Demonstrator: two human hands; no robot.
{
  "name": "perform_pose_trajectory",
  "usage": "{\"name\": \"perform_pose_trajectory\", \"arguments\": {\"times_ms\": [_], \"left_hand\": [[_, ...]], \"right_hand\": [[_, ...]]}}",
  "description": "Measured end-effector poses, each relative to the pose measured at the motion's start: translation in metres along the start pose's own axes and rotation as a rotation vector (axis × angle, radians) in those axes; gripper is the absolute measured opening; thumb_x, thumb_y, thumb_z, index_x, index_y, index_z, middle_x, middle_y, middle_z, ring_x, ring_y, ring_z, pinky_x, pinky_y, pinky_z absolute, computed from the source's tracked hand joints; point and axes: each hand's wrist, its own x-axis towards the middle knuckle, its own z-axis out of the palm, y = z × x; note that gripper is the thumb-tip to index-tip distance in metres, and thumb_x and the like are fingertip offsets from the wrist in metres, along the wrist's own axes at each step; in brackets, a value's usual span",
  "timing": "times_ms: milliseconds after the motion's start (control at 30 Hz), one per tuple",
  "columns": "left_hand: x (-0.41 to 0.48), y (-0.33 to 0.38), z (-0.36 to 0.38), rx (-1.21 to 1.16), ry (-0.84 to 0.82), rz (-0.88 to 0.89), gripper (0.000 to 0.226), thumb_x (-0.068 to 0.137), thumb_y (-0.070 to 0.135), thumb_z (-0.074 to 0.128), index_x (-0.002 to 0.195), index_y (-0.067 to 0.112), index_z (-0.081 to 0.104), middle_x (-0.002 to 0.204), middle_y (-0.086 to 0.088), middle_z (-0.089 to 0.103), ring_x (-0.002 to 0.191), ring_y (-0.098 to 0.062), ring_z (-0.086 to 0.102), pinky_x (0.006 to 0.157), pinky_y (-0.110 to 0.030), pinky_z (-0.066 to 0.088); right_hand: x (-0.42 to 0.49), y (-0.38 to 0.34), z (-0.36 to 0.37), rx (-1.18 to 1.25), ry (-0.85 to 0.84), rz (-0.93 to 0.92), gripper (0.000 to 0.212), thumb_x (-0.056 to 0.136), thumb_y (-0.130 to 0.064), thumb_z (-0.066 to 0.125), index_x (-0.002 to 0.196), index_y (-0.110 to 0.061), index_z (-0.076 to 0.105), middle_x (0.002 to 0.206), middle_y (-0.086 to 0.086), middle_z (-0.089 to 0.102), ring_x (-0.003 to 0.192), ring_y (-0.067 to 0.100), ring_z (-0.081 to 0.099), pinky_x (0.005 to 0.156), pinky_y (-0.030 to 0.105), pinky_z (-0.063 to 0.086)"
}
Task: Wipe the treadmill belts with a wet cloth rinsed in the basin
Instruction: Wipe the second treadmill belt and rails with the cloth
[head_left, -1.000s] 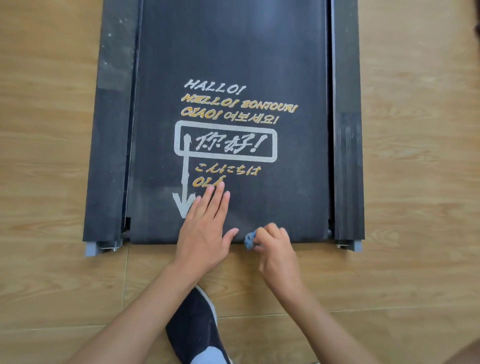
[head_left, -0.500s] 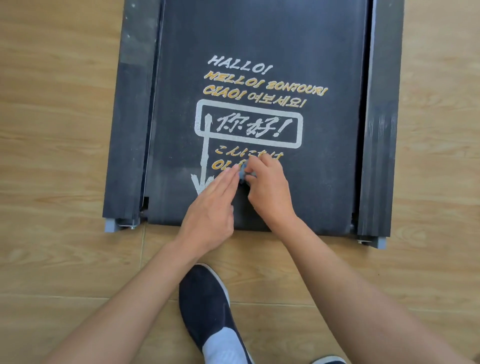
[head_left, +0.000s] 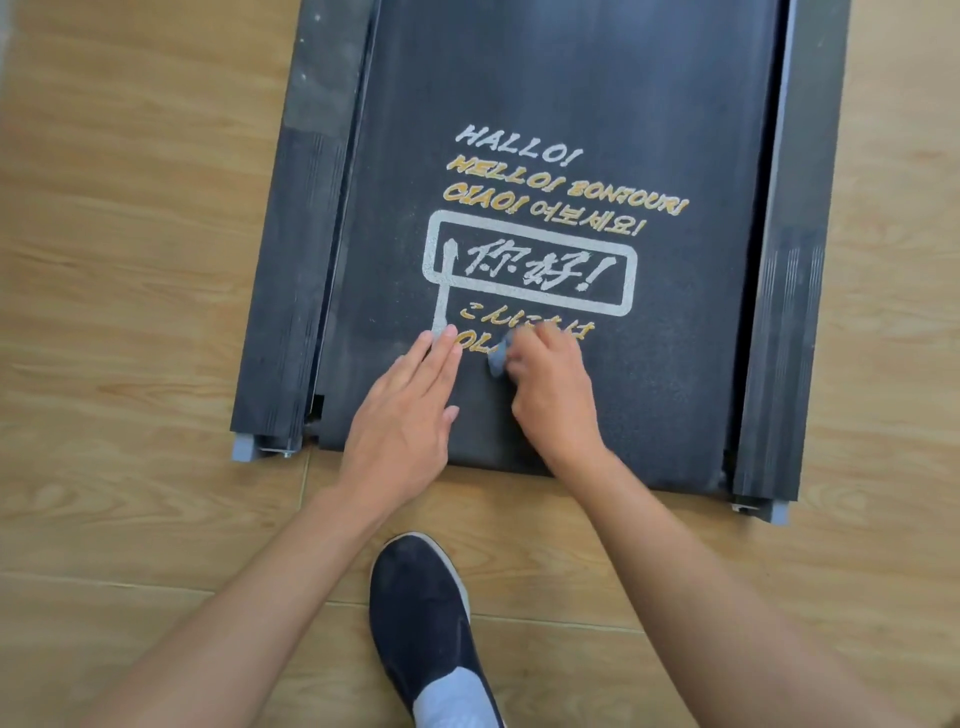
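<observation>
1. Right hand (head_left: 553, 395) with cloth (head_left: 497, 358): was at near edge of belt (head_left: 571, 104) a second ago, now up on the yellow lettering.
2. Left hand (head_left: 402, 421): fingertips met the cloth half a second ago, now a gap between them.
3. Shoe (head_left: 421, 597): more of it in view.

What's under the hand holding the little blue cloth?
A small grey-blue cloth peeks out from the right hand, pressed on the black treadmill belt. Most of the cloth and some yellow lettering are covered.
</observation>
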Motion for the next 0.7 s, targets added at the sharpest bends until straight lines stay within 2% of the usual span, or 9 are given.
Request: {"name": "perform_pose_trajectory", "arguments": {"times_ms": [100,200,300,400,567,700], "left_hand": [[0.000,0.000,-0.005,-0.042,-0.004,-0.019,0.070,0.103,0.027,0.059,0.165,0.013,0.031,0.177,0.007,0.013,0.163,-0.012,0.010,0.121,-0.035,0.037],[0.000,-0.002,-0.011,-0.046,-0.020,-0.006,0.073,0.100,0.027,0.063,0.165,0.014,0.033,0.176,0.007,0.016,0.162,-0.012,0.015,0.114,-0.035,0.042],[0.001,-0.005,-0.013,-0.035,-0.043,0.018,0.074,0.100,0.029,0.061,0.166,0.015,0.030,0.177,0.007,0.014,0.162,-0.012,0.014,0.113,-0.034,0.044],[0.001,-0.004,-0.013,-0.037,-0.049,0.013,0.074,0.100,0.029,0.059,0.166,0.014,0.029,0.177,0.007,0.012,0.163,-0.013,0.013,0.114,-0.033,0.043],[0.001,-0.002,-0.011,-0.107,-0.042,-0.020,0.078,0.099,0.026,0.061,0.167,0.014,0.026,0.177,0.008,0.012,0.163,-0.009,0.008,0.119,-0.031,0.036],[-0.001,-0.003,-0.011,-0.176,-0.033,-0.027,0.082,0.095,0.020,0.062,0.168,0.017,0.024,0.177,0.010,0.010,0.163,-0.008,0.006,0.119,-0.032,0.036]], "right_hand": [[0.021,-0.012,0.002,-0.008,0.023,-0.008,0.024,0.087,0.007,0.054,0.086,-0.016,0.048,0.093,-0.002,0.047,0.084,0.023,0.039,0.065,0.037,0.037],[-0.046,-0.016,0.014,-0.053,-0.036,-0.083,0.032,0.083,0.009,0.060,0.089,-0.021,0.049,0.096,-0.004,0.045,0.083,0.022,0.037,0.068,0.031,0.028],[-0.091,-0.014,0.021,-0.056,-0.092,-0.091,0.039,0.081,0.012,0.062,0.090,-0.022,0.044,0.097,-0.007,0.046,0.081,0.021,0.034,0.069,0.033,0.035],[-0.057,-0.011,0.016,-0.061,-0.135,-0.132,0.032,0.086,0.006,0.057,0.090,-0.023,0.045,0.095,-0.004,0.047,0.080,0.023,0.035,0.071,0.038,0.040],[0.033,-0.028,0.012,-0.066,-0.027,-0.097,0.026,0.084,0.006,0.053,0.088,-0.019,0.049,0.092,-0.001,0.046,0.082,0.022,0.035,0.071,0.039,0.039],[-0.031,-0.031,0.021,-0.059,-0.066,-0.121,0.027,0.085,0.007,0.058,0.089,-0.018,0.050,0.095,0.000,0.047,0.081,0.024,0.037,0.068,0.041,0.040]]}}
